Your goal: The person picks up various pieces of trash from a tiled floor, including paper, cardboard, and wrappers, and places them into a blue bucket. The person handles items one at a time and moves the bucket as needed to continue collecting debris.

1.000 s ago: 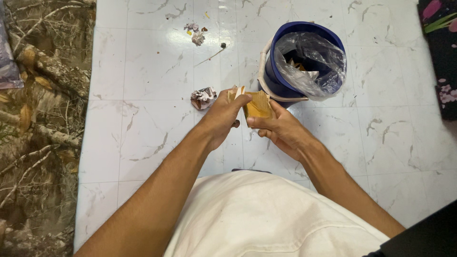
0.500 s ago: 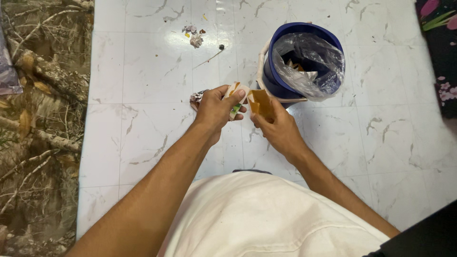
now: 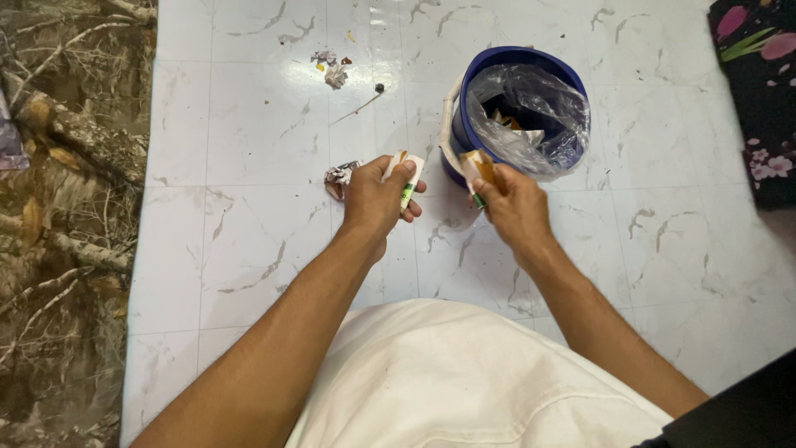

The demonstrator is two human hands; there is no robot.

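My left hand (image 3: pixel 373 197) is closed around a torn piece of card, white with a green patch (image 3: pixel 407 178). My right hand (image 3: pixel 514 205) grips a second torn piece, brown and white (image 3: pixel 478 168), held just in front of a blue bucket (image 3: pixel 502 68) lined with a clear plastic bag (image 3: pixel 539 112). Scraps of brown paper lie inside the bag. The two hands are apart, each with its own piece, above a white marble-patterned tiled floor (image 3: pixel 249 232).
A crumpled paper ball (image 3: pixel 337 177) lies on the floor just left of my left hand. Small litter and a twig (image 3: pixel 336 70) sit farther away. A camouflage-patterned cloth (image 3: pixel 58 207) covers the left side; a dark floral fabric (image 3: pixel 759 75) is at the right.
The card that both hands held together has come apart into two pieces. My right hand has moved right and up with its piece, towards the bucket. My left hand stayed roughly in place.
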